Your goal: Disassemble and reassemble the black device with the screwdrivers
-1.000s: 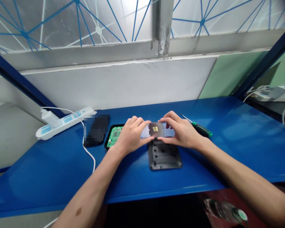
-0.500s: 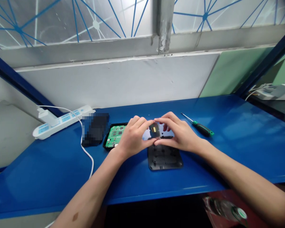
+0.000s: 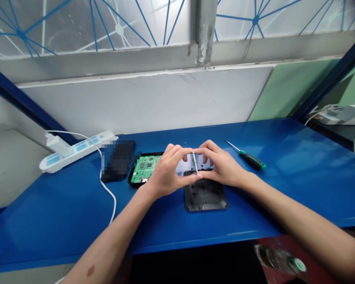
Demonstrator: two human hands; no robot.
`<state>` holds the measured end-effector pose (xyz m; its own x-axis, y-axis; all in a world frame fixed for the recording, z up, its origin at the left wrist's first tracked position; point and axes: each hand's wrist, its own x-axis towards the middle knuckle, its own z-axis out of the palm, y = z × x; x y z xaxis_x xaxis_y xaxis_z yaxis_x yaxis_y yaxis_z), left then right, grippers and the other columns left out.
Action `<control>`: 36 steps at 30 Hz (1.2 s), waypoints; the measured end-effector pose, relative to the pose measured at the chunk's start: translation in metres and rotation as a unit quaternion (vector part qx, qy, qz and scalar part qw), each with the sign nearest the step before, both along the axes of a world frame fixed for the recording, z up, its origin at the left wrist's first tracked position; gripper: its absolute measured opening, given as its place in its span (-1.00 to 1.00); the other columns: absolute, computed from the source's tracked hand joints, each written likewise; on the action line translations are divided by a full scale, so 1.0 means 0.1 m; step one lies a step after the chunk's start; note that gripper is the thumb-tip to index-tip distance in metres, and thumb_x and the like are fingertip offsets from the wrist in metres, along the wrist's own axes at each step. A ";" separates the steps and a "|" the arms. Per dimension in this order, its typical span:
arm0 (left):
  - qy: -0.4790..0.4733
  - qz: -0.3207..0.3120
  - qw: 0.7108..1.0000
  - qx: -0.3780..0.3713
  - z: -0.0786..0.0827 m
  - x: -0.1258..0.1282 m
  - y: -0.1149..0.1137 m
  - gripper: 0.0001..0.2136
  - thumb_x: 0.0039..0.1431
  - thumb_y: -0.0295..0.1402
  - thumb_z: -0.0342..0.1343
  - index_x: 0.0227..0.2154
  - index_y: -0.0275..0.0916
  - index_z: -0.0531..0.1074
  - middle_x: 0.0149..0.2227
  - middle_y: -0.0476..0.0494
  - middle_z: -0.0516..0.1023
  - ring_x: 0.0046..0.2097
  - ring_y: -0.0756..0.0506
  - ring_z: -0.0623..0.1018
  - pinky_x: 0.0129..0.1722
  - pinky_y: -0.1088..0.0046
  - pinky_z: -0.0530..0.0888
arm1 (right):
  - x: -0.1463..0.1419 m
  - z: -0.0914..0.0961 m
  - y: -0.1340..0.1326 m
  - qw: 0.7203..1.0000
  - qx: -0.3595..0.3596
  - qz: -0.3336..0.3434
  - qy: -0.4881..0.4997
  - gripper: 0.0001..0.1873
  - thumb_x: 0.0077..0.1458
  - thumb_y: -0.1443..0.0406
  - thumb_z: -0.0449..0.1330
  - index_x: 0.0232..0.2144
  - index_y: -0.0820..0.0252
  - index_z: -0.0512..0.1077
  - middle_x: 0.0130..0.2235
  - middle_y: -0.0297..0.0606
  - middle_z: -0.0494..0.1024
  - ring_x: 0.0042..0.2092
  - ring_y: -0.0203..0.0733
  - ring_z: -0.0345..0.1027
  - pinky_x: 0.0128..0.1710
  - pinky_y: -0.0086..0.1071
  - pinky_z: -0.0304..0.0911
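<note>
My left hand (image 3: 165,172) and my right hand (image 3: 221,165) meet over the blue bench (image 3: 284,177). Between their fingertips they pinch a small thin metal plate (image 3: 195,163), which now stands edge-on towards me. Just below it lies a black plastic cover (image 3: 205,195), inner side up. Left of my left hand a black tray holds a green circuit board (image 3: 143,167).
A green-handled screwdriver (image 3: 248,157) lies to the right of my right hand. At the back left are a white power strip (image 3: 77,152) with a plug and white cable, and a dark blurred object (image 3: 118,161). A plastic bottle (image 3: 281,262) shows below the bench edge.
The small plate has been turned between my fingers from flat, face up, to standing on edge. My hands have closed in on each other slightly.
</note>
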<state>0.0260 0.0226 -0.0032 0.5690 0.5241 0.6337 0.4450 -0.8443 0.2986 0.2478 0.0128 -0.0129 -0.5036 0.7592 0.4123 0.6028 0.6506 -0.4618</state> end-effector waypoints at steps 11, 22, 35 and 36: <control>0.061 0.028 0.996 0.052 0.00 -0.07 0.08 -0.60 0.16 -0.20 0.33 -0.03 -0.29 0.41 -0.31 -0.12 0.46 -0.24 -0.17 0.36 -0.17 0.26 0.40 | 0.05 0.01 0.05 0.996 -0.006 -0.078 -0.049 -0.45 0.09 0.09 0.34 0.09 0.09 0.39 0.00 -0.10 0.36 -0.13 -0.08 0.40 -0.15 -0.06 0.50; 0.099 0.061 0.992 0.053 -0.02 -0.13 0.12 -0.61 0.18 -0.18 0.29 -0.04 -0.32 0.43 -0.27 -0.17 0.49 -0.21 -0.20 0.37 -0.18 0.24 0.42 | 0.07 0.03 0.04 0.996 0.018 -0.075 -0.047 -0.48 0.10 0.11 0.33 0.06 0.12 0.37 0.00 -0.08 0.35 -0.07 -0.01 0.41 -0.15 -0.04 0.52; 0.120 0.076 0.989 0.045 -0.04 -0.14 0.14 -0.59 0.16 -0.19 0.32 -0.03 -0.31 0.42 -0.25 -0.18 0.51 -0.20 -0.21 0.38 -0.16 0.22 0.42 | 0.09 0.03 0.03 0.997 0.026 -0.059 -0.036 -0.51 0.13 0.09 0.30 0.05 0.13 0.34 0.00 -0.09 0.35 -0.09 -0.03 0.42 -0.16 -0.05 0.52; 0.122 0.077 0.988 0.046 -0.05 -0.14 0.14 -0.58 0.15 -0.19 0.32 -0.03 -0.32 0.42 -0.24 -0.18 0.51 -0.20 -0.21 0.38 -0.16 0.22 0.42 | 0.08 0.04 0.02 0.997 0.026 -0.058 -0.034 -0.51 0.13 0.09 0.30 0.05 0.13 0.34 0.00 -0.09 0.35 -0.08 -0.03 0.42 -0.16 -0.05 0.52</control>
<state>0.0116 0.0371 -0.0080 0.6285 0.5628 0.5369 0.6200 -0.7793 0.0910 0.2563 0.0149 -0.0091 -0.4420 0.7923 0.4206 0.7047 0.5968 -0.3837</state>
